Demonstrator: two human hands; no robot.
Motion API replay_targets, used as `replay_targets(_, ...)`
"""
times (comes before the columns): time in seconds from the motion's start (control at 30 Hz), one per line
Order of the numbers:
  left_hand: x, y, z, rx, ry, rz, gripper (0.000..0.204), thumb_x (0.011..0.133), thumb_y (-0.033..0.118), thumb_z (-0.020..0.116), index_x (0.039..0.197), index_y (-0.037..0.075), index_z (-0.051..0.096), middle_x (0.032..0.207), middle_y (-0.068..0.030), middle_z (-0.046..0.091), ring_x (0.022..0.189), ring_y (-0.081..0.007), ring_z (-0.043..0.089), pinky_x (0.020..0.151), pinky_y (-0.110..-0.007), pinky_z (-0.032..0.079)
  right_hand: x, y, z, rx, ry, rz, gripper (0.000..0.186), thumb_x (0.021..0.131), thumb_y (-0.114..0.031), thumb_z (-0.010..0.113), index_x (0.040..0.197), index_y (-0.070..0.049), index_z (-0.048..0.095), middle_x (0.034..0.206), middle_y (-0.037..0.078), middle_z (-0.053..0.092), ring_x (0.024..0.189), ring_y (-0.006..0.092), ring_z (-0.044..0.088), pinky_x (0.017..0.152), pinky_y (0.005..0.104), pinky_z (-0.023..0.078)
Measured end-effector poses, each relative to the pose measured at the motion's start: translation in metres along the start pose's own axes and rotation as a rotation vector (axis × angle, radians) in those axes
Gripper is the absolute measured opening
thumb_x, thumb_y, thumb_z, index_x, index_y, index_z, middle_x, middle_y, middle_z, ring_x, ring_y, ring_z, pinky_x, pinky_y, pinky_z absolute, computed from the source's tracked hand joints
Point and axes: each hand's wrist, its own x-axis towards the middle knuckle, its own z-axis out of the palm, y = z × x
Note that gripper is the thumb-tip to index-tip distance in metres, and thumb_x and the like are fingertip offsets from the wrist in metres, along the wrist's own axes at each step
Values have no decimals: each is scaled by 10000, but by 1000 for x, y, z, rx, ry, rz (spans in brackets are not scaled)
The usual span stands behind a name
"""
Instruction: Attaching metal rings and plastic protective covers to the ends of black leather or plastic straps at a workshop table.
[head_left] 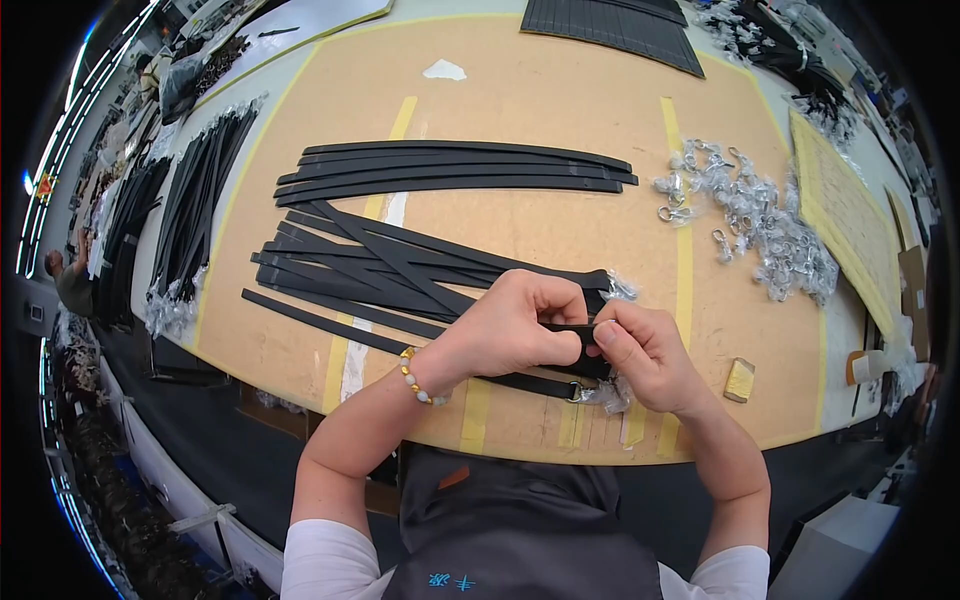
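Note:
Both my hands are close together over the near part of the table. My left hand [525, 318], with a beaded bracelet at its wrist, is closed on a black strap [568, 328]. The fingertips of my right hand [645, 350] pinch the same strap near its end. Below them lies another black strap [530, 382] with a metal ring [575, 391] and clear plastic wrap [608, 395] at its end. To the left spreads a crossed pile of black straps [350, 262], partly hidden by my left hand. More plastic wrap [622, 287] shows just beyond my hands.
A row of black straps [460, 170] lies farther back. Plastic-wrapped metal hooks [760, 220] are heaped at the right, before a yellow-edged board [840, 215]. A small yellow block [739, 380] sits near the front edge. Hanging strap bundles [205, 190] line the left side.

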Motion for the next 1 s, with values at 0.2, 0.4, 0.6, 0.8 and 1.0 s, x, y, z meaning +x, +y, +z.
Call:
replay_targets(0.2,0,2,6,41,88,37,47,761,15,648,795,-16,657,701,43,581,686,-19,485,613,-206,405,2,4,-4,50,0,34,263,1046,-218,559,870,-31,618,645,-41,536,601,21,434,535,227,349)
replay_targets(0.4,-1,-1,5,163,108,109,38,787,9,644,801,-20,665,702,33,597,683,-17,490,596,-212,409,1,6,1,60,-6,7,278,1049,-230,548,863,-32,608,674,-39,547,617,22,440,546,226,366)
replay_targets(0.6,-2,-4,3,73,135,67,100,868,31,620,838,-33,690,705,19,621,676,-16,524,575,-215,422,2,3,1,202,-37,104,314,1070,-263,516,857,-40,581,690,-43,517,644,24,437,578,221,386)
replay_targets(0.8,0,-6,3,-32,63,125,63,856,13,637,842,-27,683,717,39,609,689,-4,519,595,-206,420,2,2,-6,308,-94,155,324,1079,-284,510,851,-58,551,721,-49,507,670,18,421,594,205,363)
replay_targets(1.0,-1,2,3,16,33,75,38,826,-5,635,806,-18,665,713,53,588,663,-2,471,579,-204,379,1,3,-3,270,-88,120,312,1077,-275,509,867,-51,563,775,-25,575,690,21,439,601,209,374)
